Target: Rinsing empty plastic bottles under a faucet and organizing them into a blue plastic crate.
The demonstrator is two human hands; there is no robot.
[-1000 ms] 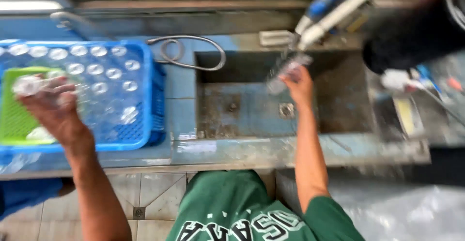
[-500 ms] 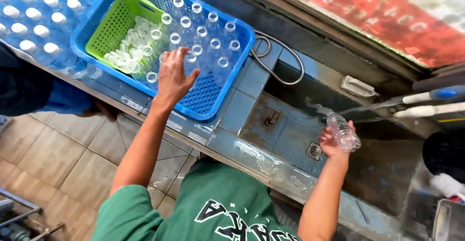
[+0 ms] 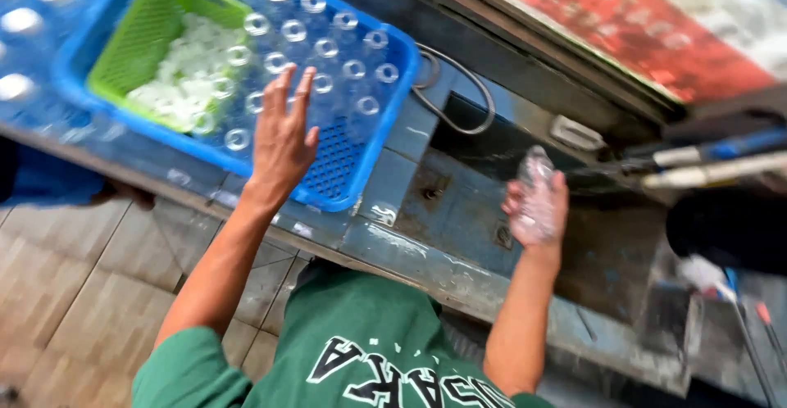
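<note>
Your left hand [image 3: 283, 142] hovers flat over the blue crate [image 3: 344, 179], fingers spread wide with nothing in them, right above the bare mesh patch at the crate's 5 o'clock corner. That patch is the only free room in there; the rest is packed with upright clear bottles [image 3: 328, 47], too blurry to count exactly, plus one green basket [image 3: 147, 27] of clear caps toward 10 o'clock. The crate's near edge sits close to the worktop [image 3: 385, 244] lip.

Your right hand [image 3: 537, 207] is at 3 o'clock over the sink basin [image 3: 459, 211], fingers wrapped around one clear bottle [image 3: 534, 180] held up at two hose nozzles [image 3: 697, 166]. Plenty of open basin below it.
</note>
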